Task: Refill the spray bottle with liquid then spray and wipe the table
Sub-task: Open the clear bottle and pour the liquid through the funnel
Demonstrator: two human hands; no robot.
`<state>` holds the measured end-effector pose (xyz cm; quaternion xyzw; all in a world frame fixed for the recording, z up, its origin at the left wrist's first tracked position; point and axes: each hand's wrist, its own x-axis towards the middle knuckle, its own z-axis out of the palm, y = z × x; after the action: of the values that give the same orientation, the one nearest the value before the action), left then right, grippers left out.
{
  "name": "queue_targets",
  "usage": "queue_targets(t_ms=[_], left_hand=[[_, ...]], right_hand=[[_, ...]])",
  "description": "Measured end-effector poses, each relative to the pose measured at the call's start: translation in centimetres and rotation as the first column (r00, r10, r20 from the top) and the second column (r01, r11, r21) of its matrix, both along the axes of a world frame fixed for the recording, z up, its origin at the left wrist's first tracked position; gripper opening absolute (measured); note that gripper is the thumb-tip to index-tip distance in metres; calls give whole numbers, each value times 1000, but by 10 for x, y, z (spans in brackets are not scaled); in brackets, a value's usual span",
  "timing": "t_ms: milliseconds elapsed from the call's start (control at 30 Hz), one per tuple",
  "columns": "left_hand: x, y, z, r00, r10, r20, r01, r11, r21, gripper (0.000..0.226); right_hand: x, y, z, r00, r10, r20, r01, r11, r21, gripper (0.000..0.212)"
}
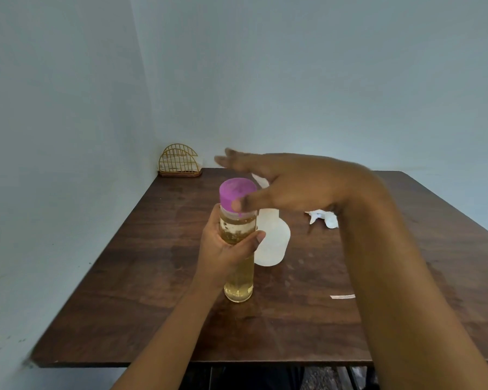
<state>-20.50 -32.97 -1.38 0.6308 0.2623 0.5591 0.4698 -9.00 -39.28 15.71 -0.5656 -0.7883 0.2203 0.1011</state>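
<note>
A tall clear bottle of yellow liquid [239, 280] stands upright on the brown wooden table [158, 277]. It carries a purple cap [235, 192]. My left hand [226, 249] grips its upper body. My right hand [282, 184] hovers over and just right of the cap, fingers spread, thumb tip against the cap's lower edge; it holds nothing. Behind the bottle stands a white translucent spray bottle [273, 240] without its head, its neck partly hidden by my right hand. A white crumpled object [323, 218], possibly the spray head or a tissue, lies to the right.
A gold wire napkin holder [179, 161] sits in the far left corner against the wall. A small white strip [343, 296] lies on the table at the right. Walls border the table's left and far sides; the near edge is close to me.
</note>
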Motion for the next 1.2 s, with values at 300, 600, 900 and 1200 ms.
queue_targets(t_ms=[300, 600, 900, 1200], left_hand=[[-1, 0, 0, 999, -25, 41, 25, 1000, -2, 69], [2, -4, 2, 1000, 16, 5, -16, 1000, -3, 57], [15, -14, -1, 1000, 17, 7, -17, 1000, -7, 63], [38, -18, -3, 999, -14, 32, 13, 999, 42, 53]], right_hand=[[-40, 16, -19, 839, -364, 405, 138, 862, 488, 53], [0, 17, 5, 981, -29, 193, -16, 973, 230, 47], [100, -19, -78, 585, -366, -724, 548, 836, 20, 59], [208, -23, -182, 355, -780, -515, 898, 438, -44, 54]])
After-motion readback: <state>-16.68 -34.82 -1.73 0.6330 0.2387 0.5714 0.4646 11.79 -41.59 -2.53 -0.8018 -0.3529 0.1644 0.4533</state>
